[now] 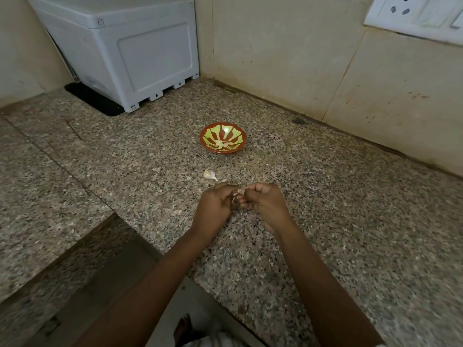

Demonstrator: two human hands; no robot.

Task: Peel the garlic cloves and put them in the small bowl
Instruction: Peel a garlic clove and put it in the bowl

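Both hands (pixel 239 204), fingers (pixel 244 196) pinching garlic clove (pixel 236 194)

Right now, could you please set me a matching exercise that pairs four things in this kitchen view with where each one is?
Things:
1. small bowl
2. loose garlic clove
3. clove being peeled
4. white appliance

Places:
A. pinched between the left hand and right hand
B. far left corner of the counter
C. lying on the counter between bowl and hands
D. farther back on the counter, with peeled cloves inside

Pairs: 1-D, 2-C, 3-A, 4-B.
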